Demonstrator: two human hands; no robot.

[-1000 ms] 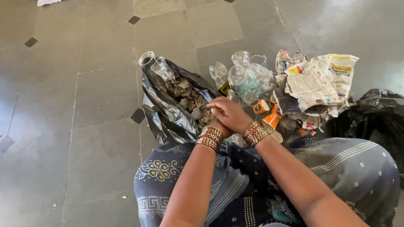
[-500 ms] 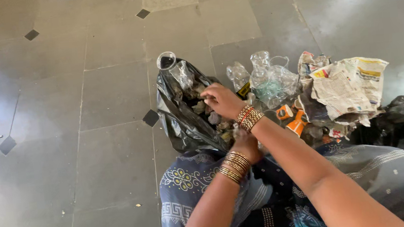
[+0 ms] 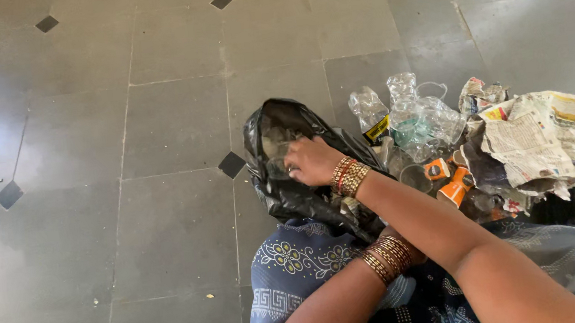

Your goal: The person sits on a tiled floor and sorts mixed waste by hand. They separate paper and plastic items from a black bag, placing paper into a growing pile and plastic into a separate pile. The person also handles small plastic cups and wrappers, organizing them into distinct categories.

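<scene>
She sits on the grey tiled floor [image 3: 159, 146] with a black bag [image 3: 289, 182] open just in front of her knees, and her right hand [image 3: 310, 161] reaches into its mouth, fingers curled on the rim or something inside, I cannot tell which. Her left hand [image 3: 407, 238] is tucked under the right forearm by the bag's near edge, so its grip is hidden. To the right lie clear plastic bottles [image 3: 417, 117], orange cups [image 3: 453, 184] and crumpled newspaper [image 3: 535, 138].
</scene>
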